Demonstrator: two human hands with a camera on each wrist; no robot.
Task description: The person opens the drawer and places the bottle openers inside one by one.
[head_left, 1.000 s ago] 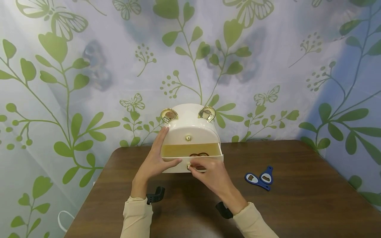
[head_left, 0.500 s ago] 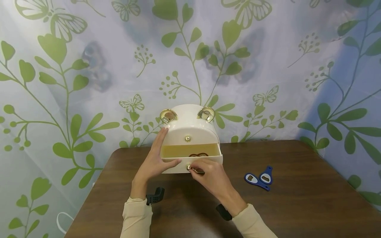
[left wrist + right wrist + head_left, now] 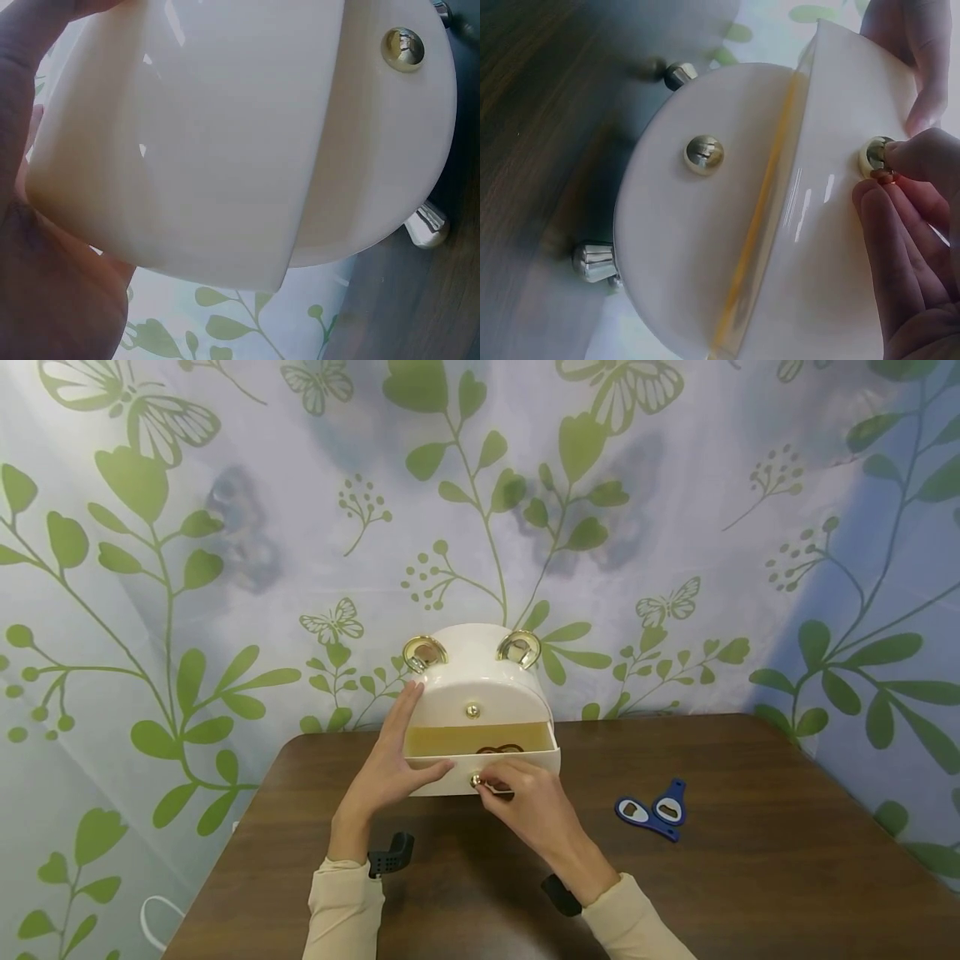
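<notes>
A cream drawer box [image 3: 483, 664] with a rounded top and two gold ears stands at the back of the table. Its lower drawer [image 3: 442, 787] is pulled out, and a brown looped thing [image 3: 501, 749] shows inside, partly hidden by the drawer front. My right hand [image 3: 532, 797] pinches the gold knob [image 3: 476, 780] of that drawer between thumb and fingers. Along the left side lies my left hand [image 3: 382, 777], fingers extended upward against the box and thumb stretched across the drawer front. The upper gold knob [image 3: 704, 155] is untouched.
Two blue bottle openers [image 3: 647, 818] with white oval centres lie together on the brown table [image 3: 787, 860], right of the box. A leaf-patterned cloth [image 3: 300, 510] hangs behind the table's back edge. A white loop [image 3: 153, 922] shows beyond the left edge.
</notes>
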